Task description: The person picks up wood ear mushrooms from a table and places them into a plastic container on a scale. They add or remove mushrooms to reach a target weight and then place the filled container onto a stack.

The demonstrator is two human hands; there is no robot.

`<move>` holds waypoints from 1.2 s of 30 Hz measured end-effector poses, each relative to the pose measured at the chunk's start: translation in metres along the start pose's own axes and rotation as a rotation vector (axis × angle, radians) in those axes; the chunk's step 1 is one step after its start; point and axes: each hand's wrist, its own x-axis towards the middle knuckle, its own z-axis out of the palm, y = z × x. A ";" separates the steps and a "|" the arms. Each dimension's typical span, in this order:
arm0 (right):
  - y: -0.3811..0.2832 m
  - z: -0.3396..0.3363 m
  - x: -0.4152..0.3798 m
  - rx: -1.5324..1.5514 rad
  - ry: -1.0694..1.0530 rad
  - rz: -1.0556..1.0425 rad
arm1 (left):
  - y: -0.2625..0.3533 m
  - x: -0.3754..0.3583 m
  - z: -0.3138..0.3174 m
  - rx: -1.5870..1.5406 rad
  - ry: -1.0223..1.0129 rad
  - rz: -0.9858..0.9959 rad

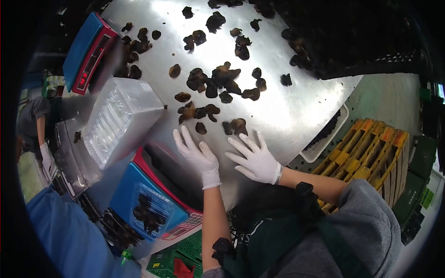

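Note:
My left hand [200,160], in a thin white glove, is over the metal table [278,116] with its fingers apart. A small piece of dark wood ear mushroom [200,128] lies close to its fingertips. My right hand [256,161], gloved the same way, has its fingers spread, and its fingertips are beside a brown-black wood ear piece [238,125]. Neither hand holds anything. Ahead of both lies a loose cluster of wood ear mushrooms [225,76], with more pieces scattered toward the far edge.
On the left are a stack of clear plastic trays [123,118] and a red-and-blue scale [83,55]. A nearer scale [127,197] bears a clear tray of mushrooms [150,213]. A black crate [371,67] stands far right; yellow pallets [366,148] stand below. Another person's gloved hand [47,160] is far left.

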 end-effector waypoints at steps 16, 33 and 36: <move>0.051 -0.018 0.096 0.116 0.318 -0.001 | -0.004 -0.001 0.007 -0.056 0.051 0.015; 0.138 -0.106 0.110 1.251 0.188 0.461 | -0.007 -0.001 0.006 0.003 0.009 0.004; 0.133 -0.104 0.088 1.192 0.353 0.470 | -0.008 -0.001 0.007 0.052 0.009 0.014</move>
